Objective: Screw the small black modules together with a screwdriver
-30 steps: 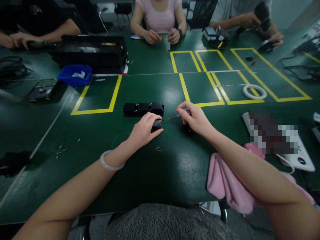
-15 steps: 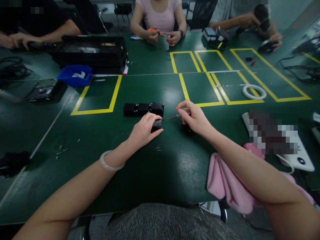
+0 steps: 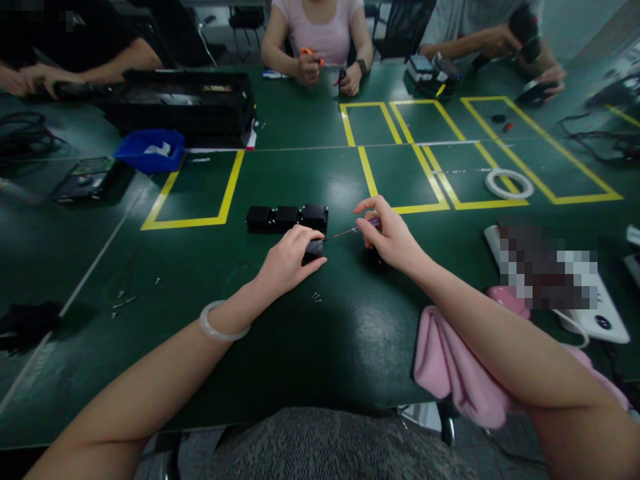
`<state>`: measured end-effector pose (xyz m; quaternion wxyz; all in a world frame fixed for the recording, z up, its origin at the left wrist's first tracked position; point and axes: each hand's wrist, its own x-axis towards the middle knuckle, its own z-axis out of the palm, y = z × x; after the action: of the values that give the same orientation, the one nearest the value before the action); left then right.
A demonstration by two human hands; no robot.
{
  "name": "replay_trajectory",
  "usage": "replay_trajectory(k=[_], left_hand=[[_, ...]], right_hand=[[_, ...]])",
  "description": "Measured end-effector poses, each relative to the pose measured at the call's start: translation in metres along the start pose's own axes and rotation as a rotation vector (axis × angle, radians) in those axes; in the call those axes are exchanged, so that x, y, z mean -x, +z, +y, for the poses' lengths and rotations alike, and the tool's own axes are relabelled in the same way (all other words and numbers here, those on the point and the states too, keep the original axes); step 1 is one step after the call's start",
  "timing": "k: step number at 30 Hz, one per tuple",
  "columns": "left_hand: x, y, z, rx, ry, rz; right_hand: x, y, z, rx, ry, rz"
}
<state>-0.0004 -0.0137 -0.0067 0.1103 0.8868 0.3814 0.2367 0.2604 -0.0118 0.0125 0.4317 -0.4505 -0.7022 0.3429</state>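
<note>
My left hand [image 3: 290, 259] is closed round a small black block-shaped part [image 3: 313, 249], pressing it against the green table. In my right hand [image 3: 387, 233] is a screwdriver [image 3: 367, 225], gripped by its handle. Its thin shaft slants down to the left, and the tip meets the right side of the black part; the exact contact point is too small to make out. Just beyond my left hand lies a row of black blocks [image 3: 287, 218] with small metal screws at their corners. Several loose screws [image 3: 316, 297] rest nearer to me. Something dark under my right hand is mostly hidden.
Left of me lie more screws [image 3: 123, 301], a blue bin [image 3: 151, 151] and a long black housing [image 3: 183, 110]. On the right are a tape roll [image 3: 509, 183], a pink cloth [image 3: 443, 353] and a white power strip [image 3: 607, 313]. Three co-workers sit opposite.
My hands stay almost in place, with the right hand's fingers shifting slightly on the screwdriver. Across the table, a co-worker's hands have moved apart, the orange-handled tool tilting upward.
</note>
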Motion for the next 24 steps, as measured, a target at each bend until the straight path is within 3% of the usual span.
replay_trajectory(k=[24], left_hand=[[-0.0003,0.0002,-0.0007,-0.001,0.011,-0.003]], right_hand=[[-0.0007,-0.0008,-0.0016,-0.018,0.035,-0.029]])
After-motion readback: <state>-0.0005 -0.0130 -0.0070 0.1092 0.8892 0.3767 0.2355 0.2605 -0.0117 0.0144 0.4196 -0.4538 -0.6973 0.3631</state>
